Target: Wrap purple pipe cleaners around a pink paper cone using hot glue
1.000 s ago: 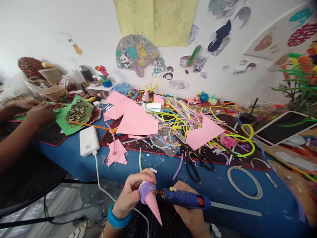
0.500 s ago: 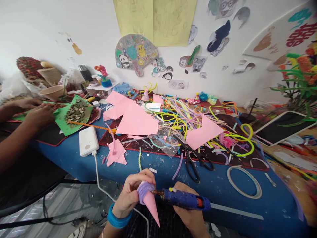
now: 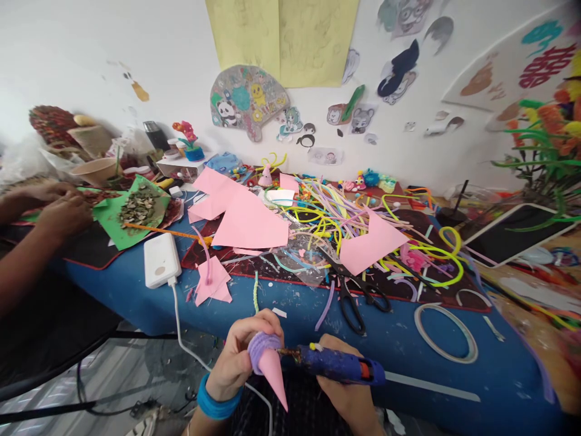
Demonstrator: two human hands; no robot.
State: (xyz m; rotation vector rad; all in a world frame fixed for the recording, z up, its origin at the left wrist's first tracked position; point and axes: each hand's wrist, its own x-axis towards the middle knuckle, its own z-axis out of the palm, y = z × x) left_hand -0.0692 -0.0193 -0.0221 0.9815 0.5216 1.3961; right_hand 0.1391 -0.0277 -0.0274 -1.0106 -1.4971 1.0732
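Item: pink cone (image 3: pixel 271 370), tip pointing down-right, gripped in our left hand (image 3: pixel 240 357); glue gun (image 3: pixel 336 367) clasped in our right hand (image 3: pixel 347 396), nozzle touching the cone's right side

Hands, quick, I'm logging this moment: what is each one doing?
Left hand: closed around the pink cone with its purple wrapping.
Right hand: closed on the blue glue gun, nozzle at the cone.

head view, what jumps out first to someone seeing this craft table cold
At the bottom centre, the left hand holds a pink paper cone rimmed with fuzzy purple pipe cleaner, while the right hand aims a blue glue gun at it. Behind, a tangle of pastel pipe cleaners and pink paper sheets covers the blue table.
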